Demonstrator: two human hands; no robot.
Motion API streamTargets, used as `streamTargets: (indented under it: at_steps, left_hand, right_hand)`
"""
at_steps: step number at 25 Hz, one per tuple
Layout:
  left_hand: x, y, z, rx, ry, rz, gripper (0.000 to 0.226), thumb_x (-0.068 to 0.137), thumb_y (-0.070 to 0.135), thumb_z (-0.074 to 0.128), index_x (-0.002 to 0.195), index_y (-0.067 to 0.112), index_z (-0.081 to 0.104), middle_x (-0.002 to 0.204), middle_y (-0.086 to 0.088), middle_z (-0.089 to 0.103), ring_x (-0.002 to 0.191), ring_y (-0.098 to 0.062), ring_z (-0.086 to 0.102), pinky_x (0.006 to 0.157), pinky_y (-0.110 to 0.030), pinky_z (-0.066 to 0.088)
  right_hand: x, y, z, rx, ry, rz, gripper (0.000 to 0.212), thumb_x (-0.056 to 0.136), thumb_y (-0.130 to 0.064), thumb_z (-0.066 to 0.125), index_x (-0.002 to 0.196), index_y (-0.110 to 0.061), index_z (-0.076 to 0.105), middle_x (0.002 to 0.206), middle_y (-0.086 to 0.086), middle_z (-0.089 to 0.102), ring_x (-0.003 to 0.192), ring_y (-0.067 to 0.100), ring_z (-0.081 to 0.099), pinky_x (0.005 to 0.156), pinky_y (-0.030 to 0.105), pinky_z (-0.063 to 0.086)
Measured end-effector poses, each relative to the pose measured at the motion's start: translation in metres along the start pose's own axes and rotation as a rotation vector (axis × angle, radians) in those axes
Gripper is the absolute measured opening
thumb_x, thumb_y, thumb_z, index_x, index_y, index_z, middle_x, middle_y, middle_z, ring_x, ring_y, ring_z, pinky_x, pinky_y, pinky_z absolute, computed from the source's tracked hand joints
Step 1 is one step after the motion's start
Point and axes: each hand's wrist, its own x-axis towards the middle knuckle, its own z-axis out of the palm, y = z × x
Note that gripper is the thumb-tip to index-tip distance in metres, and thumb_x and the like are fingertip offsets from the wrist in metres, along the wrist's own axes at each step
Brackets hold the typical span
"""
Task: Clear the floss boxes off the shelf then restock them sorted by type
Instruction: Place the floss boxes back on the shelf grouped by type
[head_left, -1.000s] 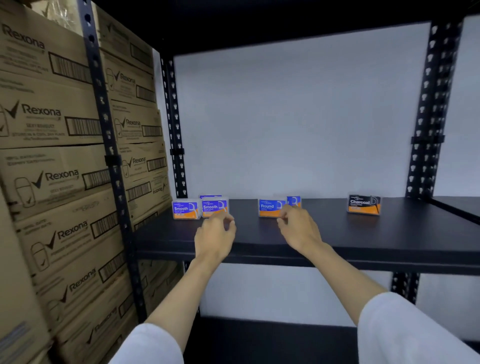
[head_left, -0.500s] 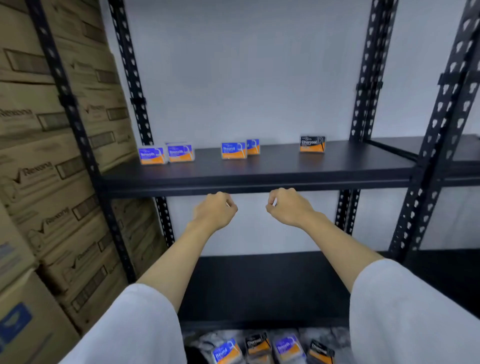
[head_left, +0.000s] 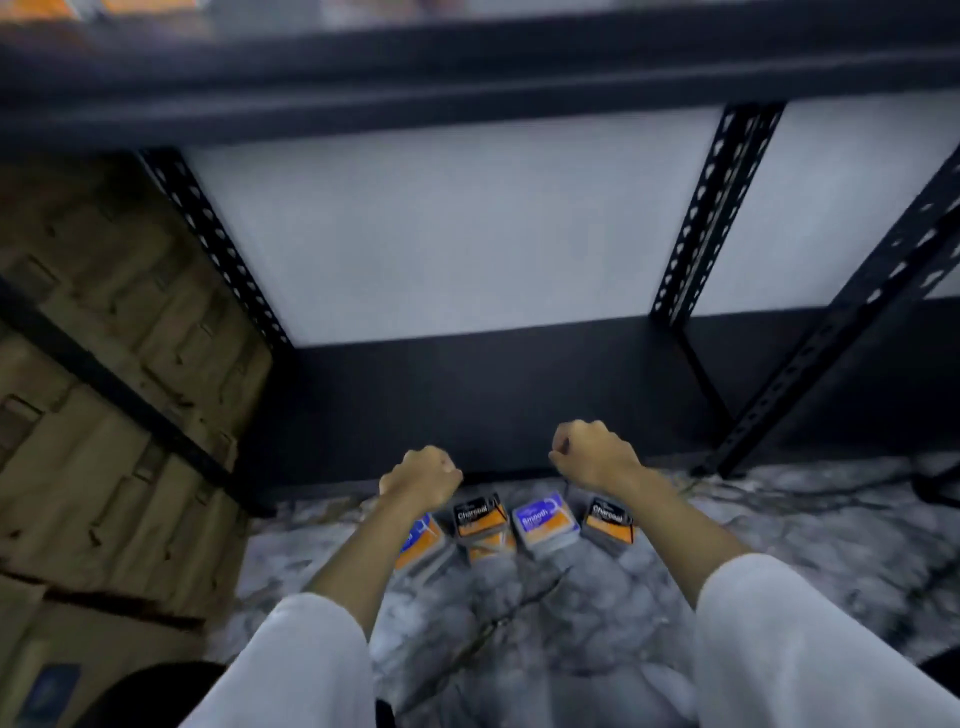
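Several floss boxes lie in small stacks on the marble floor below the rack: a black Charcoal box (head_left: 479, 514), a blue Smooth box (head_left: 543, 521), a second Charcoal box (head_left: 609, 518), and a blue box (head_left: 422, 540) half hidden by my left forearm. My left hand (head_left: 422, 477) hovers in a fist just above and left of the stacks, holding nothing. Up and to the right of them, my right hand (head_left: 589, 453) is also a fist with nothing in it. The upper shelf (head_left: 467, 67) crosses the top of the view; blurred orange boxes on it (head_left: 130, 6) show at the top left.
The black bottom shelf (head_left: 493, 405) lies behind my hands. Perforated black uprights stand at left (head_left: 213, 244) and right (head_left: 717, 208). Stacked cardboard cartons (head_left: 104, 415) fill the left side. The marble floor (head_left: 779, 545) stretches to the right.
My view has swung down from the upper shelf to the floor. Both hands left the boxes on the shelf, closed into fists and dropped toward the stacks on the floor.
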Motion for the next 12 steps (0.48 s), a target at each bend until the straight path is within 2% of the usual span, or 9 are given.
streamTargets:
  at_steps: [3,7,9,12]
  left_hand:
    - [0.022,-0.027,0.048,-0.046,0.046,-0.105,0.029,0.091,0.024,0.044,0.108,0.016,0.067,0.114,-0.014,0.063,0.106,-0.034,0.058,0.085,-0.036,0.047]
    - [0.047,-0.063,0.095,-0.08,0.166,-0.213,0.029,0.093,0.032,0.05,0.115,0.019,0.063,0.122,-0.012,0.059,0.113,-0.035,0.052,0.089,-0.041,0.048]
    - [0.057,-0.074,0.113,-0.059,0.221,-0.224,0.031,0.092,0.034,0.054,0.119,0.02,0.06,0.131,-0.009,0.054,0.121,-0.034,0.045,0.095,-0.044,0.043]
    - [0.067,-0.081,0.132,-0.127,0.234,-0.327,0.051,0.087,0.047,0.059,0.133,0.025,0.049,0.151,-0.006,0.029,0.139,-0.034,0.022,0.108,-0.055,0.028]
  right_hand:
    - [0.026,0.028,0.055,0.016,-0.072,0.051,0.022,0.091,-0.025,0.047,0.106,-0.014,0.059,0.107,0.012,0.062,0.094,0.032,0.059,0.074,0.035,0.046]
    - [0.049,0.047,0.114,0.012,-0.131,0.065,0.031,0.09,-0.028,0.052,0.117,-0.011,0.049,0.119,0.017,0.057,0.108,0.036,0.054,0.078,0.037,0.045]
    - [0.06,0.049,0.136,-0.026,-0.139,0.072,0.044,0.089,-0.034,0.057,0.126,-0.015,0.044,0.131,0.016,0.047,0.121,0.036,0.044,0.088,0.042,0.044]
    - [0.072,0.05,0.159,-0.091,-0.136,0.11,0.067,0.084,-0.049,0.061,0.139,-0.025,0.032,0.148,0.018,0.024,0.135,0.039,0.027,0.103,0.051,0.035]
